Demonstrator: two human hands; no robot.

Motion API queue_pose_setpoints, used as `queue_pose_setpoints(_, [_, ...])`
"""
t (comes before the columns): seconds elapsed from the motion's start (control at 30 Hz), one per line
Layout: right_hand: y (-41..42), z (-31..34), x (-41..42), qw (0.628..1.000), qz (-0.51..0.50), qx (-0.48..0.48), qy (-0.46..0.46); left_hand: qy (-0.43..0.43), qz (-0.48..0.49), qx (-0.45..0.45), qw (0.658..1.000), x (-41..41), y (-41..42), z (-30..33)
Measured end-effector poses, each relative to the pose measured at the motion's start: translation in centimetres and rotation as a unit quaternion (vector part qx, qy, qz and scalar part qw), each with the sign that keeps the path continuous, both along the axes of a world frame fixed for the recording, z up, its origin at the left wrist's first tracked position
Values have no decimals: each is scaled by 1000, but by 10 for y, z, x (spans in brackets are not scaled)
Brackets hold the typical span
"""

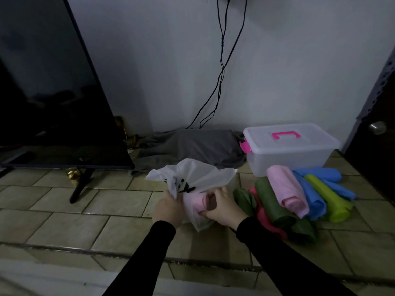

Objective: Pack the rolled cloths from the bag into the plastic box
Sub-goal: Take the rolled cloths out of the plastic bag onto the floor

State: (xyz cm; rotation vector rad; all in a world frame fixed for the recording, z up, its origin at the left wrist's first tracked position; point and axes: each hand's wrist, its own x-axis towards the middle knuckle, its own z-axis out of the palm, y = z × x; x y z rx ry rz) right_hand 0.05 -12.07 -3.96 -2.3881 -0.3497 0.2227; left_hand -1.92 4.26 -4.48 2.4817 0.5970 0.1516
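Two hands low over the floor (85,223), left hand (168,210) gripping the white bag (198,174), right hand (224,208) curled around a pink rolled cloth (195,202)

Bag (198,178) left of rolled cloths (299,195); plastic box (290,150) behind them.

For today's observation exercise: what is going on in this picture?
A person kneels at a tiled floor, pulling a pink rolled cloth from a white bag. The left hand holds the bag; the right hand grips the cloth. More rolled cloths lie piled beside a plastic box, whose lid is on.
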Motion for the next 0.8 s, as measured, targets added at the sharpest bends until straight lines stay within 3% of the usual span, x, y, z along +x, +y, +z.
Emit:
queue_pose_setpoints(0.07, [-1, -1, 0, 998, 20, -4, -57, 7, 0, 22, 1000, 0, -1, -1])
queue_pose_setpoints(0.2, [-1, 1, -5, 997, 52, -6, -56, 24, -23, 58, 998, 1, -2, 0])
queue_pose_setpoints(0.4, [-7, 4, -9, 984, 49, -17, -172, 55, -67, 247, 965, -1, -2, -11])
queue_pose_setpoints(0.5, [-11, 8, -12, 988, 13, 26, -149, 38, -40, 249, 967, -6, -7, -9])
queue_pose_setpoints(0.63, [-16, 21, -11, 989, -62, 73, -113, -14, -18, 211, 977, -8, -6, -20])
queue_pose_setpoints(0.73, [-21, 30, -10, 989, -68, 54, -118, -128, 14, 158, 979, -9, -15, -11])
queue_pose_setpoints(0.8, [-24, 29, -10, 989, -74, 66, -106, -226, -59, 185, 955, -13, -26, 0])
